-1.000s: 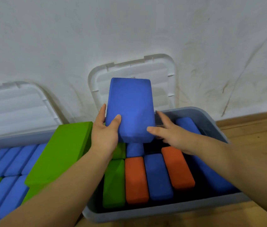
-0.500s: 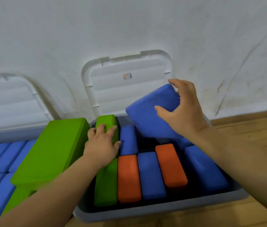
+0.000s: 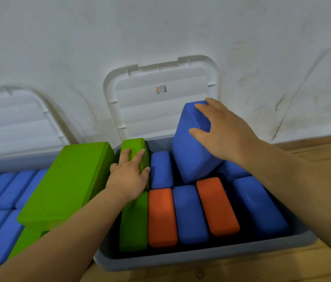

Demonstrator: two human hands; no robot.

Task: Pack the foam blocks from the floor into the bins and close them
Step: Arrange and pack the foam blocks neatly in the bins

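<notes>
My right hand (image 3: pixel 224 130) grips a large blue foam block (image 3: pixel 193 145), tilted on end at the back right of the grey bin (image 3: pixel 201 258). Its lower corner touches the blocks packed below. My left hand (image 3: pixel 129 175) rests on an upright green block (image 3: pixel 135 148) at the bin's back left, fingers curved over its top. The bin holds green, orange and blue blocks standing side by side. A big green block (image 3: pixel 67 182) lies across the rim between this bin and the left bin (image 3: pixel 8 161).
Both white lids (image 3: pixel 160 110) lean open against the white wall behind the bins; the left lid (image 3: pixel 12 123) stands behind the left bin, which is filled with blue blocks (image 3: pixel 0 192). Wooden floor (image 3: pixel 323 151) shows at the right and along the front.
My right hand took the blue block alone, swung it right and stood it steeper at the bin's back right. My left hand let go and settled on the green block.
</notes>
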